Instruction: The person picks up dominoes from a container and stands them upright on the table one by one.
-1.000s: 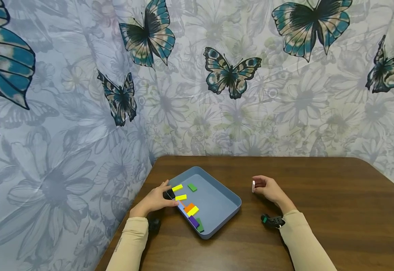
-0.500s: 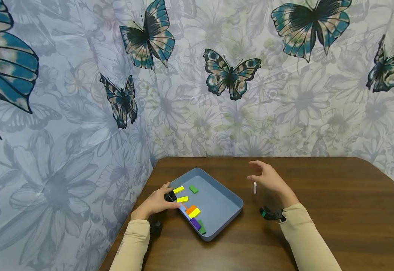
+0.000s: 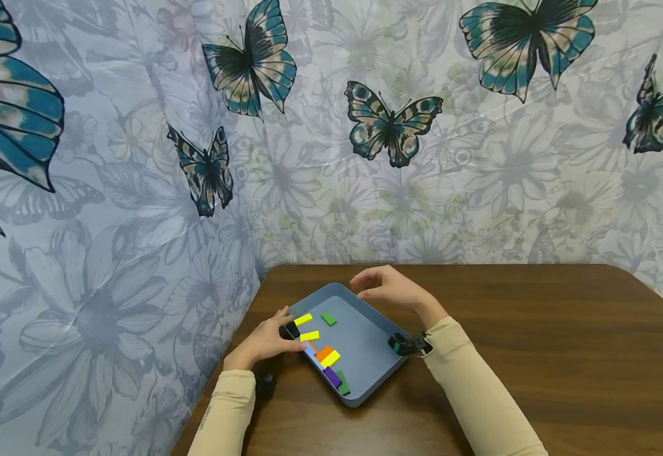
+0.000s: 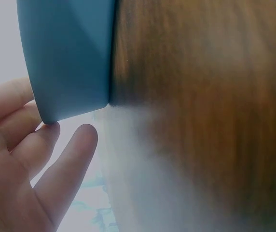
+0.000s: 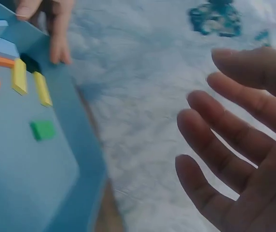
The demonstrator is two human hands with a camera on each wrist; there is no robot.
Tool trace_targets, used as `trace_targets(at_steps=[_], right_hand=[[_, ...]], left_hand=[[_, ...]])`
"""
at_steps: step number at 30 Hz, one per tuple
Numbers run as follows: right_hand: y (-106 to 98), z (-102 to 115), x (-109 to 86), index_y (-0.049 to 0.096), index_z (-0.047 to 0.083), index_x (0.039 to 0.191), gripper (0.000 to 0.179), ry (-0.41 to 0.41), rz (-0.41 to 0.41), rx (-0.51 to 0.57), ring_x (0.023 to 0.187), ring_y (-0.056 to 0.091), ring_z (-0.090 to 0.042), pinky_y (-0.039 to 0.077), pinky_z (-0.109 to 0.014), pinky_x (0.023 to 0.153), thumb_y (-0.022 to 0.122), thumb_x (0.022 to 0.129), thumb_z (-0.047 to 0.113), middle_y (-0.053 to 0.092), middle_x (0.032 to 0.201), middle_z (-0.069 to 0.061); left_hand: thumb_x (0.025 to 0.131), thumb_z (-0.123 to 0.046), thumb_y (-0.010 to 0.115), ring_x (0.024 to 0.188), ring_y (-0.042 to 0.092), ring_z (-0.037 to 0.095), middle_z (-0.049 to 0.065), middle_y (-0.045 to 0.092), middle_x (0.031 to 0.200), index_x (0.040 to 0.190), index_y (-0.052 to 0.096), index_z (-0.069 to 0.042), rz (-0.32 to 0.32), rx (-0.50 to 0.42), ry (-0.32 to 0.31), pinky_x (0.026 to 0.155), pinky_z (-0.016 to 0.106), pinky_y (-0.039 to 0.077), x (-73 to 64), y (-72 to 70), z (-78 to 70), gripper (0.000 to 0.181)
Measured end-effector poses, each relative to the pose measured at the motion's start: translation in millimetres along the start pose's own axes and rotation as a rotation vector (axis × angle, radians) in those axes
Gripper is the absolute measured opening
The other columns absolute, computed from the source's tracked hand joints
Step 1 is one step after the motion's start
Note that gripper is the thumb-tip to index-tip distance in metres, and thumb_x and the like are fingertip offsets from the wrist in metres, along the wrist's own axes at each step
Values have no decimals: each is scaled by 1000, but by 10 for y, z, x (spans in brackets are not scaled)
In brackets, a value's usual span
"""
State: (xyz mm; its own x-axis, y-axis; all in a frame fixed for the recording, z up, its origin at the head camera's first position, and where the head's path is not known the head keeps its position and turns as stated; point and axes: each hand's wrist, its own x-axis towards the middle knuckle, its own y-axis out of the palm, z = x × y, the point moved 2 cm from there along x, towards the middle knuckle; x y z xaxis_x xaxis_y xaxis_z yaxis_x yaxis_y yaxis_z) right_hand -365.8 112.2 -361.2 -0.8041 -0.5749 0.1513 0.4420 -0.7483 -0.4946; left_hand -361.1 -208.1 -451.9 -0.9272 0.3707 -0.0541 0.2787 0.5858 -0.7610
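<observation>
My left hand (image 3: 265, 339) holds the left corner of a blue-grey tray (image 3: 373, 315), thumb and fingers spread across its rim. In the left wrist view, some fingers pass behind the tray wall (image 4: 70, 58); the thumb stands beside it. Along the tray's left side lie yellow blocks (image 3: 309, 335), an orange block (image 3: 323, 352), a purple block (image 3: 332, 377) and a dark block (image 5: 30, 63). A green block (image 3: 328, 318) lies farther in. My right hand (image 3: 391, 288) hovers at the tray's far right rim, fingers loosely bent and holding nothing. The white block is hidden by the right arm.
The brown wooden table (image 3: 536, 329) extends right of the tray to a rounded far corner. Behind it hangs a butterfly-patterned wall cloth (image 3: 479, 209). A black band (image 3: 408, 344) is on the right wrist, overlapping the tray's right corner in the head view.
My right hand let go of a small white block, leaving it upright on the table, then rose and moved left to the tray. The left hand stays at the tray's corner.
</observation>
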Motion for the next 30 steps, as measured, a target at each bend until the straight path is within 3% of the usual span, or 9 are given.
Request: trace_targets(at_steps=[5,9,16,19,24,30], right_hand=[[269,-58,327,64,0,129,34,-14,201,-19,118,63,-39,57,-36,94,66,95,3,64,129,-21],[486,-183,484,65,0,127,33,47,305,10,119,62,-39,58,-33,91,66,94,0,61,130,-26],[697,-386,584,66,-3,125,33,133,346,6,106,65,-17,57,-33,91,68,92,0,67,123,-15],[748,-438,605,67,-4,123,32,146,369,11,100,65,-13,57,-31,88,68,91,-2,68,120,-16],[821,-486,619,68,-5,120,30,163,399,31,96,65,-12,58,-30,85,66,90,-7,69,117,-18],[888,-547,636,73,-3,108,22,205,398,28,89,63,-12,56,-26,82,65,89,-11,73,106,-9]], left_hand=[[80,-50,81,151,21,45,17,16,167,152,40,2,-6,-6,-16,115,63,33,4,19,-16,97],[81,-50,81,151,21,46,18,16,167,152,39,2,-3,-3,-21,115,63,32,11,55,-21,97],[81,-48,81,152,20,44,17,17,167,151,40,3,-11,-4,-17,115,63,32,41,60,-47,96],[81,-47,81,152,21,44,17,17,167,151,40,3,-14,-4,-19,115,63,32,44,44,-64,95],[81,-47,81,151,22,44,16,18,167,151,41,3,-17,7,-25,115,62,33,47,23,-79,95],[81,-47,82,151,23,43,15,19,167,151,41,3,-21,9,-29,115,61,33,65,10,-70,94]])
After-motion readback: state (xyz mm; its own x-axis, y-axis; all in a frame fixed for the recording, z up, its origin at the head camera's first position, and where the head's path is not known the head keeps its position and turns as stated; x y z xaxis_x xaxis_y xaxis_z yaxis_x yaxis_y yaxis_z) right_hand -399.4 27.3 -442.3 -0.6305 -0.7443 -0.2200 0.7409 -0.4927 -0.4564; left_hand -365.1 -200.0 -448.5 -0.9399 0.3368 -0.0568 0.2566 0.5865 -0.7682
